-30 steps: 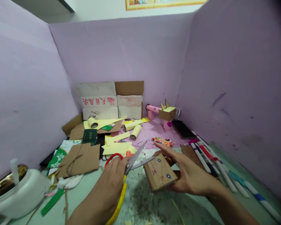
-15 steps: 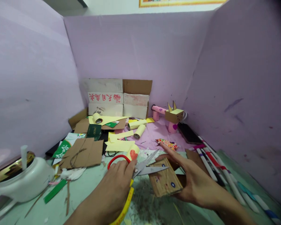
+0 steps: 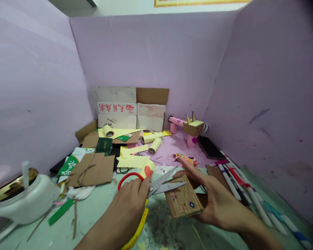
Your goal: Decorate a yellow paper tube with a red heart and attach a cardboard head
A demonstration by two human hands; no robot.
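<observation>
My left hand (image 3: pixel 129 205) is closed round a pair of scissors (image 3: pixel 156 189) with one red and one yellow handle. The blades stand apart and point to the right, the lower one lying across the top of a small cardboard box (image 3: pixel 181 205). That box has a face drawn on its front, with a blue ringed eye showing; the blade covers part of the face. From the right, my right hand (image 3: pixel 214 199) grips the box, its index finger stretched out above. A yellow paper roll with a red heart (image 3: pixel 148 170) lies just behind the scissors.
Cardboard pieces (image 3: pixel 94 168), yellow paper strips (image 3: pixel 134 161) and rolls (image 3: pixel 155 146) lie behind. A pink animal figure with a cardboard head (image 3: pixel 194 129) stands near a phone (image 3: pixel 210 147). Markers (image 3: pixel 253 194) line the right; a white pot (image 3: pixel 28 198) stands left.
The lower scissor blade has tilted up slightly and now covers the upper eye on the box. The hands have otherwise stayed nearly in place.
</observation>
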